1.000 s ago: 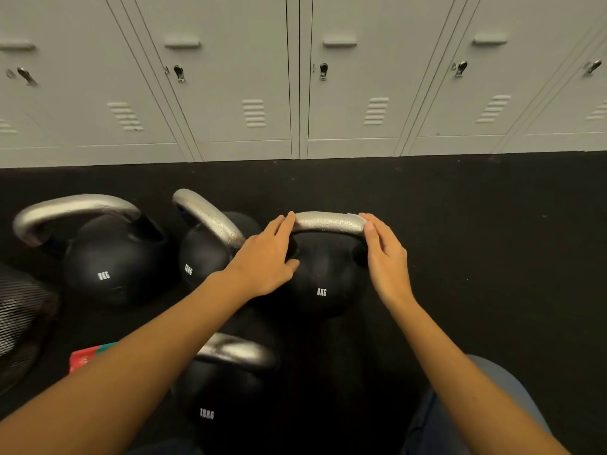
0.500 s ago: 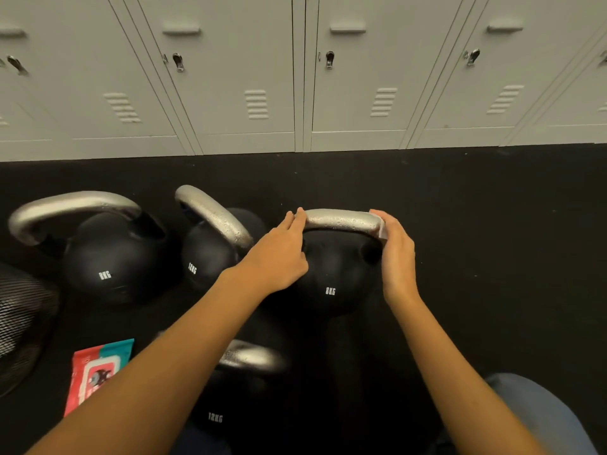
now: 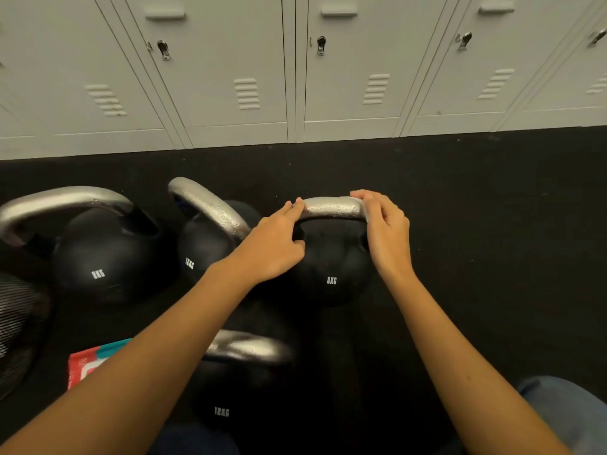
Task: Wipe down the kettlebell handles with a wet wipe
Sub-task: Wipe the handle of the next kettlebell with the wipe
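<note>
A black 8KG kettlebell (image 3: 331, 267) with a silver handle (image 3: 331, 208) stands on the dark floor in the middle. My left hand (image 3: 276, 244) grips the left end of that handle. My right hand (image 3: 387, 228) is curled over the right end, pressing a white wet wipe (image 3: 356, 200) on the metal; only an edge of the wipe shows. The handle looks wet with droplets. Three more kettlebells stand near: an 8KG one (image 3: 98, 254) far left, a 12KG one (image 3: 203, 247) beside my left hand, and a 12KG one (image 3: 230, 395) close to me under my left forearm.
A red and teal wipes pack (image 3: 85, 362) lies on the floor at lower left, partly hidden by my arm. A striped dark bag (image 3: 16, 323) sits at the left edge. Grey lockers (image 3: 295, 77) line the back wall. My knee in jeans (image 3: 568, 412) shows at lower right.
My right hand with the wipe has slid along the right end of the handle and curled further over it. The left hand has kept its hold. The view has shifted slightly.
</note>
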The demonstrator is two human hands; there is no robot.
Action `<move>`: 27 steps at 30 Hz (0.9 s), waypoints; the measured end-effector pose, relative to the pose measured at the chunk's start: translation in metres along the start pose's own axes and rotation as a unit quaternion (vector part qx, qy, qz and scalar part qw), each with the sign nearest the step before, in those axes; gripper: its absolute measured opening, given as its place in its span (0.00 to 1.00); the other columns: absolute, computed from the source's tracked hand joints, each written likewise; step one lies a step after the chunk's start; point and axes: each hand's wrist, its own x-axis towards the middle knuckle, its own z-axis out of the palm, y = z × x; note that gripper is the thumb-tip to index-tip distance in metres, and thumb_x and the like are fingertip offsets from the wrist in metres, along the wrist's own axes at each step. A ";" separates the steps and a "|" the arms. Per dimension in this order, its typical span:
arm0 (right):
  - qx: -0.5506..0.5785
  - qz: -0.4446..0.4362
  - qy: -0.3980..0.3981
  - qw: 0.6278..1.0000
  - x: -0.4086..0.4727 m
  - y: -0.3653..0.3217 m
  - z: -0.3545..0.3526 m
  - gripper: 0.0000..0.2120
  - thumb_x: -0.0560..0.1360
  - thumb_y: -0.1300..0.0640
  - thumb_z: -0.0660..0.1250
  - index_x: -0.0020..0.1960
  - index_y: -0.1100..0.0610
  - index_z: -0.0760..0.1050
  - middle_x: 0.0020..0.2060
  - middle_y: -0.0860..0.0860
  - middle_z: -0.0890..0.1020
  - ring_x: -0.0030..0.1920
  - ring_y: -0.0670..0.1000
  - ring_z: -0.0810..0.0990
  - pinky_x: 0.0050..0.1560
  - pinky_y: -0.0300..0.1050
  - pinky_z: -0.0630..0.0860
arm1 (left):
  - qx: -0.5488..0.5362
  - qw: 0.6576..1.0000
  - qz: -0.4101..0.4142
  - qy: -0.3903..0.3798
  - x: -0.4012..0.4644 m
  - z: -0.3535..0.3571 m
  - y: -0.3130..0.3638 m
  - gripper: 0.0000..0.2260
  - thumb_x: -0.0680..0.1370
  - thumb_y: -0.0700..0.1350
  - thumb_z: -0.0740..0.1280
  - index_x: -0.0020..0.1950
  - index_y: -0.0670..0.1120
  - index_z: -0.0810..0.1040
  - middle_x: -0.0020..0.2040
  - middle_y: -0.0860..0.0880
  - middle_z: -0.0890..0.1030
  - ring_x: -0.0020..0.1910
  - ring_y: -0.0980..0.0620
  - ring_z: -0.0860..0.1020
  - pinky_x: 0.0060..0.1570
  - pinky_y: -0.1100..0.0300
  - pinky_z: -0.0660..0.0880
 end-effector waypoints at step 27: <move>-0.238 0.119 -0.263 0.927 0.058 -0.032 -0.015 0.33 0.83 0.43 0.43 0.53 0.65 0.80 0.44 0.59 0.81 0.46 0.53 0.76 0.52 0.46 0.68 | 0.046 0.999 0.001 0.004 0.000 0.000 0.009 0.31 0.80 0.42 0.60 0.79 0.47 0.47 0.79 0.46 0.52 0.73 0.39 0.61 0.69 0.50 0.60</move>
